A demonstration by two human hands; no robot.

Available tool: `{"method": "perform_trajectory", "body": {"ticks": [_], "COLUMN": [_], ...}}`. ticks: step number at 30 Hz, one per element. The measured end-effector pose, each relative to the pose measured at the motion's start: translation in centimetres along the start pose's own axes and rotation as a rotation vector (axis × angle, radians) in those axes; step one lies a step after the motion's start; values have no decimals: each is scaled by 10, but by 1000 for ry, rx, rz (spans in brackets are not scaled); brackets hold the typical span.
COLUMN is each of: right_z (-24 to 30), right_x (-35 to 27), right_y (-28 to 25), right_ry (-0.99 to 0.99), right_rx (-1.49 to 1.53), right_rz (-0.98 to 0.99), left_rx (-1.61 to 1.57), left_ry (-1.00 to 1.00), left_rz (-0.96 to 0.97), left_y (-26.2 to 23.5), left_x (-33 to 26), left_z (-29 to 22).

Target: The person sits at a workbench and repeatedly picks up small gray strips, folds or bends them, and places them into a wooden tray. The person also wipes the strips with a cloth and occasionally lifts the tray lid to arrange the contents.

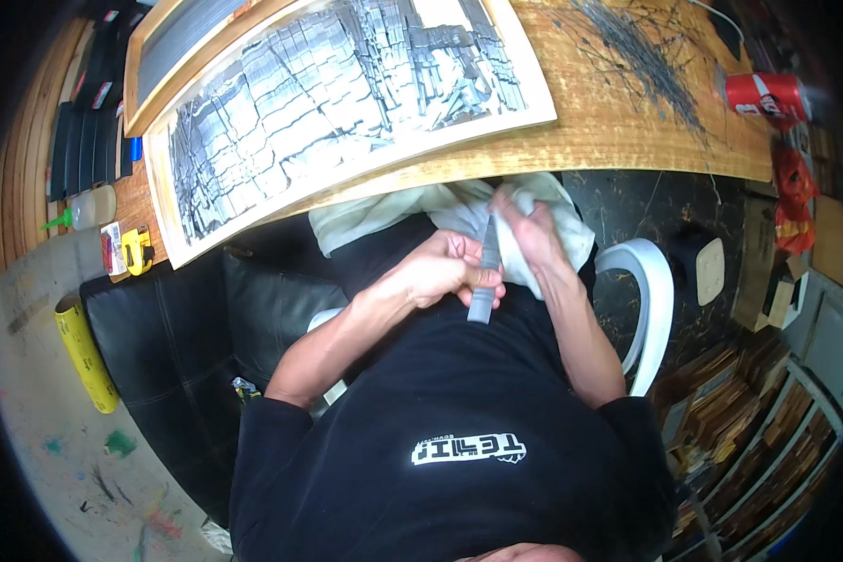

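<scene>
My left hand [440,272] is closed around a flat grey strip [483,298], held over my lap with its lower end sticking out below the thumb. Close beside the strip's upper end, my right hand [534,239] is closed on a white cloth [567,214]. Its fingertips are partly hidden, and whether they also touch the strip I cannot tell. The cloth spreads across my lap under the table edge. Beyond it, on the wooden table, a pale wooden-framed panel [164,201] holds many grey and whitish pieces laid in rows.
Dark thin sticks [642,47] lie on the table [628,150] at the far right, near a red can [766,96]. A second wooden frame [145,84], a glue bottle [92,208] and a yellow tool [138,251] are left. A white chair arm [653,309] curves beside my right arm.
</scene>
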State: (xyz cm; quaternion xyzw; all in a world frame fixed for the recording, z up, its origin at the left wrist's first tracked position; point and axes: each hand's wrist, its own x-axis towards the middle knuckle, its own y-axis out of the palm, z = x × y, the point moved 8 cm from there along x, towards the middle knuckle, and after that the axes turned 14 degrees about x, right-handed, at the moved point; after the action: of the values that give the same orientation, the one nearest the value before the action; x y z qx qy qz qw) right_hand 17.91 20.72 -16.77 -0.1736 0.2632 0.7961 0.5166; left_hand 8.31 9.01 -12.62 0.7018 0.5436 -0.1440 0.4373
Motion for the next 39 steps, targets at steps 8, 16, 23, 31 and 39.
{"method": "perform_trajectory", "body": {"ticks": [8,16,23,31,39], "right_z": [10,38,111,90,186], "right_x": [-34,9,-63,-48,-106], "right_y": [24,-38,31,92,118], "right_ry": [148,-21,-265,-41,-623], "right_rx": [83,-181,-387,67,-363], "right_rz": [375,-131,201,445,525], "left_rx": [82,57,-32,-38,755], "left_ry": [115,88,240,267,764], "left_rz": [-63,-8,-148,-189,-557], "left_y": [-8,14,25,6,10], "left_x": [1,-29,-71,-72,-114], "left_z": [-5,-27,-46,-64,-109]}}
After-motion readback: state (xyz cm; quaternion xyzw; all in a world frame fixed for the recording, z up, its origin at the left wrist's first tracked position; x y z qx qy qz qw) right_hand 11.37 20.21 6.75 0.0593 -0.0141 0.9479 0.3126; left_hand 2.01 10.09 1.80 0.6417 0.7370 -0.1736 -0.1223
